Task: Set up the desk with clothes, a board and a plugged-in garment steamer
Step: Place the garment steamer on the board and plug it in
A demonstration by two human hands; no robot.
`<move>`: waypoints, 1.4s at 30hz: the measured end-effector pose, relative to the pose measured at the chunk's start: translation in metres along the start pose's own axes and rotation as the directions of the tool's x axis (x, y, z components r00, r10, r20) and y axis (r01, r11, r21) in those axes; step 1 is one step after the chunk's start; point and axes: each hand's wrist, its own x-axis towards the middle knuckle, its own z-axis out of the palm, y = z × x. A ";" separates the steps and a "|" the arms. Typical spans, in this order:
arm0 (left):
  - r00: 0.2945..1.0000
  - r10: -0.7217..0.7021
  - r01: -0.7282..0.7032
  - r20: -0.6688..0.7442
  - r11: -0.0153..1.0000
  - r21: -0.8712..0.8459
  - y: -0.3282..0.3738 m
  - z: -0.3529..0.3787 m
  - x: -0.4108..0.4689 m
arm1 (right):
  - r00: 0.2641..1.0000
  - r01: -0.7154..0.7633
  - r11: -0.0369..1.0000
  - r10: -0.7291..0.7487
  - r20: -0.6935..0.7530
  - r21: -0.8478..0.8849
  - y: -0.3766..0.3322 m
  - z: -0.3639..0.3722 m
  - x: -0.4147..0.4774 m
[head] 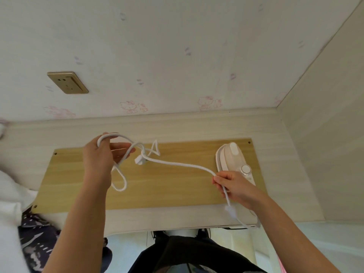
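White steamer (234, 158) flat on wooden board (167, 186), cord (177, 164) looped

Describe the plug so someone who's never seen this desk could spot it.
Find the wooden board on the desk. A white cord runs above it from left hand to right hand. The plug is the blocky lump beside the left hand, thicker than the cord's loops.

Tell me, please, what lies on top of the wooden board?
The white garment steamer lies at the right end of the board; its rear is hidden behind the right hand, which pinches the cord.
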 end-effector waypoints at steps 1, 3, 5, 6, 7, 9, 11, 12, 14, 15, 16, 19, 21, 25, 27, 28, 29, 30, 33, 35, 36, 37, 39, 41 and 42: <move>1.000 -0.014 0.014 -0.003 0.999 -0.031 0.003 -0.004 0.004 | 0.999 0.001 1.000 -0.002 -0.048 -0.011 0.001 0.004 0.003; 1.000 -0.020 0.019 -0.006 0.996 -0.087 0.008 -0.012 0.011 | 0.988 -0.009 0.997 -0.003 -0.156 -0.079 0.004 0.012 0.010; 0.999 -0.041 0.040 -0.002 0.983 -0.179 0.013 -0.019 0.016 | 0.966 -0.070 0.980 0.020 -0.256 -0.188 0.012 0.018 0.020; 0.998 -0.062 0.063 0.012 0.970 -0.236 0.015 -0.023 0.019 | 0.958 -0.111 0.956 0.031 -0.284 -0.271 0.014 0.022 0.024; 0.996 -0.078 0.084 0.033 0.955 -0.284 0.018 -0.026 0.021 | 0.957 -0.152 0.907 0.036 -0.288 -0.392 0.016 0.026 0.028; 0.992 -0.094 0.116 0.082 0.936 -0.332 0.022 -0.030 0.023 | 0.969 -0.173 0.715 0.002 -0.246 -0.677 0.011 0.036 0.032; 0.986 -0.102 0.142 0.131 0.925 -0.353 0.025 -0.031 0.024 | 0.977 -0.125 0.602 -0.062 -0.203 -0.788 -0.005 0.054 0.034; 0.983 -0.106 0.155 0.151 0.919 -0.362 0.025 -0.031 0.025 | 0.981 -0.089 0.613 -0.084 -0.176 -0.785 -0.015 0.066 0.036; 0.975 -0.118 0.182 0.189 0.910 -0.372 0.025 -0.032 0.025 | 0.984 0.006 0.644 -0.142 -0.111 -0.765 -0.038 0.095 0.041; 0.971 -0.123 0.195 0.206 0.906 -0.375 0.025 -0.033 0.025 | 0.983 0.052 0.661 -0.165 -0.078 -0.749 -0.050 0.110 0.044; 0.966 -0.129 0.208 0.222 0.901 -0.380 0.025 -0.034 0.025 | 0.984 0.083 0.674 -0.172 -0.047 -0.734 -0.061 0.126 0.048; 0.956 -0.135 0.234 0.261 0.887 -0.399 0.023 -0.042 0.028 | 0.984 0.163 0.733 -0.168 0.057 -0.660 -0.087 0.166 0.055; 0.949 -0.138 0.247 0.282 0.885 -0.395 0.022 -0.048 0.030 | 0.984 0.169 0.841 -0.113 0.139 -0.514 -0.096 0.186 0.058; 0.933 -0.149 0.277 0.326 0.877 -0.392 0.022 -0.069 0.044 | 0.983 0.119 0.957 -0.076 0.168 -0.264 -0.098 0.203 0.061; 0.933 -0.158 0.280 0.325 0.884 -0.374 0.022 -0.082 0.057 | 0.992 0.118 0.957 -0.103 0.070 -0.264 -0.098 0.202 0.064; 0.932 -0.164 0.279 0.324 0.894 -0.350 0.023 -0.089 0.064 | 0.994 0.109 0.964 -0.110 0.011 -0.241 -0.097 0.199 0.067; 0.928 -0.170 0.280 0.330 0.905 -0.320 0.025 -0.096 0.071 | 0.993 0.095 0.975 -0.106 -0.045 -0.200 -0.096 0.197 0.071; 0.923 -0.179 0.284 0.341 0.914 -0.289 0.026 -0.102 0.077 | 0.991 0.080 0.983 -0.097 -0.097 -0.167 -0.096 0.194 0.075; 0.908 -0.192 0.272 0.372 0.946 -0.177 0.030 -0.118 0.090 | 0.965 0.043 0.990 -0.076 -0.252 -0.132 -0.095 0.191 0.086; 0.906 -0.187 0.222 0.380 0.974 -0.051 0.029 -0.127 0.096 | 0.934 0.041 0.996 -0.068 -0.350 -0.085 -0.097 0.188 0.091; 0.911 -0.174 0.176 0.374 0.984 0.027 0.028 -0.131 0.099 | 0.919 0.049 0.998 -0.064 -0.389 -0.048 -0.099 0.185 0.093; 0.922 -0.143 0.106 0.360 0.987 0.120 0.026 -0.134 0.102 | 0.905 0.061 0.998 -0.060 -0.421 -0.013 -0.101 0.182 0.093; 0.947 -0.023 -0.109 0.321 0.916 0.387 0.023 -0.137 0.105 | 0.882 0.093 0.995 -0.070 -0.466 0.025 -0.106 0.175 0.092; 0.943 0.092 -0.277 0.321 0.753 0.597 0.021 -0.135 0.105 | 0.865 0.125 0.992 -0.093 -0.493 0.032 -0.110 0.170 0.091; 0.936 0.128 -0.320 0.328 0.699 0.639 0.020 -0.132 0.104 | 0.860 0.135 0.991 -0.108 -0.499 0.018 -0.112 0.168 0.091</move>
